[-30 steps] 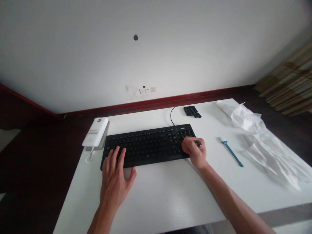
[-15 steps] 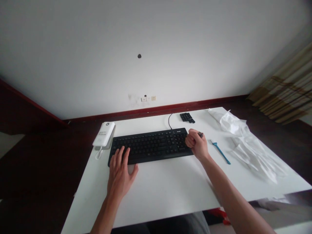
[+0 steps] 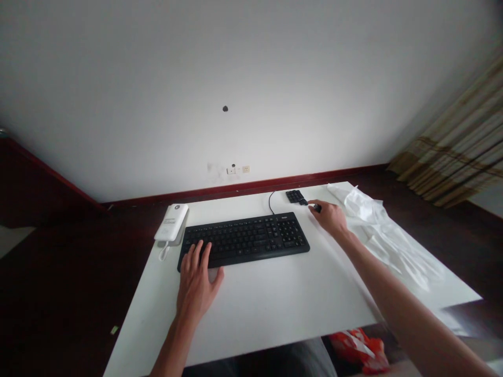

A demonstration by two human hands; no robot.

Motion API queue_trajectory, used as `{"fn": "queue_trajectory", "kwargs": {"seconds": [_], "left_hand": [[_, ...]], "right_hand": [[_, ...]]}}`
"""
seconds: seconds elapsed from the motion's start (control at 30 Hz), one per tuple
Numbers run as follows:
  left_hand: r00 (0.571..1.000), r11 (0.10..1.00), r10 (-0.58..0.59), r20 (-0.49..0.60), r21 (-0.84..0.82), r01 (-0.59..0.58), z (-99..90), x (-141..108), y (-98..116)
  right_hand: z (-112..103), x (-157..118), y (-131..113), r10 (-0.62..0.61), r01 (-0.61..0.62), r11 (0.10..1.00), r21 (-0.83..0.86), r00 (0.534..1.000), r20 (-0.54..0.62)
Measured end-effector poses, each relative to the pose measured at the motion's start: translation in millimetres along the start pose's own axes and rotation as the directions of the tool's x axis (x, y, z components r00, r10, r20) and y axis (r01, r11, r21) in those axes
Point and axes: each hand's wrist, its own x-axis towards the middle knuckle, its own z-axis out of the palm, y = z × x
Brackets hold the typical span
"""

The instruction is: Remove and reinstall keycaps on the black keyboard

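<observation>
My left hand (image 3: 195, 296) rests with spread fingers on the front left of a black computer keyboard (image 3: 243, 241). My right hand (image 3: 331, 217) is off the keyboard, beyond its right end, pinching a small dark object (image 3: 316, 208) between thumb and fingers. The object is too small to identify. Just ahead of that object lies a small block of black keys (image 3: 296, 196), close to but apparently not touching it. The blue tool seen earlier does not show and may be behind my right arm.
The white desk (image 3: 275, 309) holds a white power bank (image 3: 171, 222) with a short cable at the left and crumpled white plastic film (image 3: 363, 205) at the right. A thin black cable (image 3: 271, 201) rises from the keyboard. A red-orange package (image 3: 357, 351) lies below the desk's front edge.
My right hand has moved back and right, off the keyboard, toward the block of keys. The view has tilted upward, so the desk looks smaller. The blue tool has gone from sight.
</observation>
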Motion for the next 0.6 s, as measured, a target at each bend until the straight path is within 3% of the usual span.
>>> {"fn": "queue_trajectory", "kwargs": {"seconds": [0.23, 0.6], "left_hand": [[1.0, 1.0, 0.006, -0.018, 0.002, -0.006, 0.7, -1.4, -0.8], [1.0, 1.0, 0.01, -0.008, 0.008, -0.01, -2.1, -0.5, -0.1]], "right_hand": [[14.1, 11.9, -7.5, -0.018, 0.022, 0.996, -0.082, 0.998, 0.053], [7.5, 2.7, -12.6, -0.049, 0.066, 0.986, -0.154, 0.993, 0.111]]}}
